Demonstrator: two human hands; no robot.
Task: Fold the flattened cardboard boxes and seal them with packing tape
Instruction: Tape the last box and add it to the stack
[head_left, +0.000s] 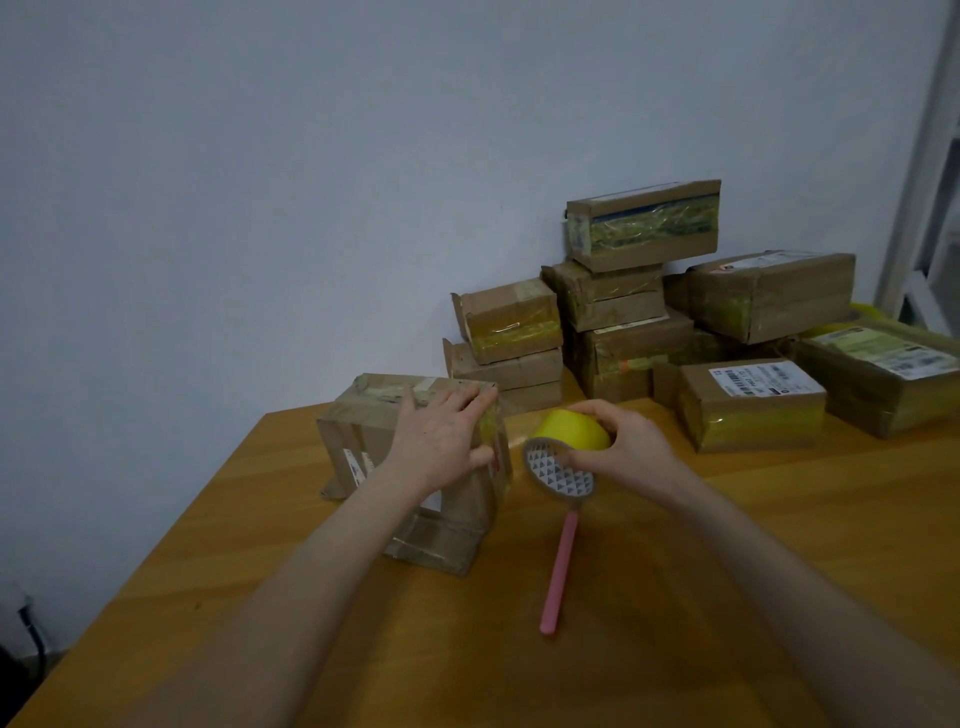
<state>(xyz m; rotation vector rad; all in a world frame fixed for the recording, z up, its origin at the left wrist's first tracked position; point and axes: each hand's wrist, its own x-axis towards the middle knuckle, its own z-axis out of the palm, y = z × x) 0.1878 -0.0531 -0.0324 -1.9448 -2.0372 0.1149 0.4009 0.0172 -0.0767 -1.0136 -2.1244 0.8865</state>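
Cardboard box (363, 436) under left hand (441, 435); tape roll (570, 428) in right hand (631, 444).

Label (766, 378) on sealed box (753, 421) illegible

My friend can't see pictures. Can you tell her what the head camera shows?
A person's left hand rests on a cardboard box on a wooden table, while the right hand grips a yellow tape roll. A pink stick lies nearby, and taped boxes are stacked behind.
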